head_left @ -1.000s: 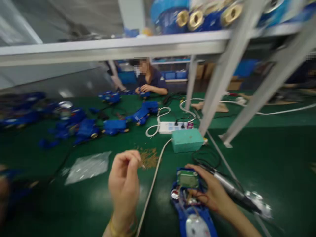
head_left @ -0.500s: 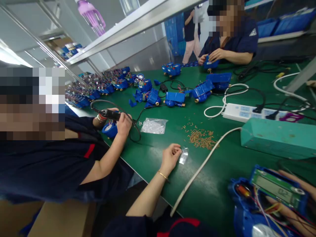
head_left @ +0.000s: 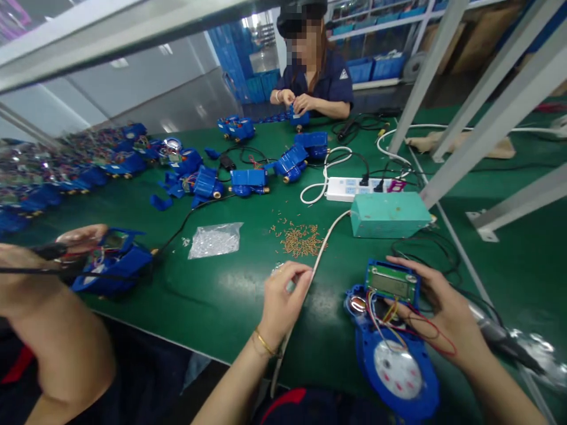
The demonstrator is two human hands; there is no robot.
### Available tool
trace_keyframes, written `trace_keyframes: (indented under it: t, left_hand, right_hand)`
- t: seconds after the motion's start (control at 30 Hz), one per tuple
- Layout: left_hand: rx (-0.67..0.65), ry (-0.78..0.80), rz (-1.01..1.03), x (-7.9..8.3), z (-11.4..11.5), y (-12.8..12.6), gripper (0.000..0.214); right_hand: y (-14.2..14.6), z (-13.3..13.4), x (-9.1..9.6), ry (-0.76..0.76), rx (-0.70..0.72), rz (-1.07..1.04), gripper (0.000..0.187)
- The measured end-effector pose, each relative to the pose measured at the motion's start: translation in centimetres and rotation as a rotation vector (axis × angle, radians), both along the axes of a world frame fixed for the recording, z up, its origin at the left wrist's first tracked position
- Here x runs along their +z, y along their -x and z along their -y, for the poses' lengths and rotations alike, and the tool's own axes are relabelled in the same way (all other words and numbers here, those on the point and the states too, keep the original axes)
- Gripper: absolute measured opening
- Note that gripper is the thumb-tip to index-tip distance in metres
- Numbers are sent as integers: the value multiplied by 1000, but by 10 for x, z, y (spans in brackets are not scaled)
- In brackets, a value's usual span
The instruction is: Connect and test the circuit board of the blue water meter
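While the right hand (head_left: 443, 313), fingers spread, rests on the opened blue plastic water meter (head_left: 396, 369), long axis bodyward, the left hand (head_left: 283, 304) has fingers pinched together.

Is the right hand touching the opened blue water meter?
Touching. The head view shows the right hand on the blue water meter, its fingers pressed against the blue frame of the display board, with coloured wires crossing the hand.

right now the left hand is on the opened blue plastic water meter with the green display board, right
No: the head view shows the right hand on the opened blue plastic water meter with the green display board; the left hand is apart.
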State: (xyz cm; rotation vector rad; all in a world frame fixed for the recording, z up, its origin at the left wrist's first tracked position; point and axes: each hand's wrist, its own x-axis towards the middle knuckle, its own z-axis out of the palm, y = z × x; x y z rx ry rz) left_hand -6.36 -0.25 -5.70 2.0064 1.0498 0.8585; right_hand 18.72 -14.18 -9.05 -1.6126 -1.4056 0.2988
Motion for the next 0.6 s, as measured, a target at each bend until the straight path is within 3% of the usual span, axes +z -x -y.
trace_keyframes:
  t: [0.1, 0.23, 0.6]
  left_hand:
    - [-184, 312, 98, 12, 13, -39, 26]
    - [-254, 607, 146, 16, 15, -66, 36]
    - [-308, 1118, 198, 31, 12, -64, 31]
  right_hand:
    - [1, 0, 3, -16, 35, 5, 62]
    - [3, -3, 10, -172, 74, -2, 55]
    - [5, -12, 10, -281, 107, 43, 54]
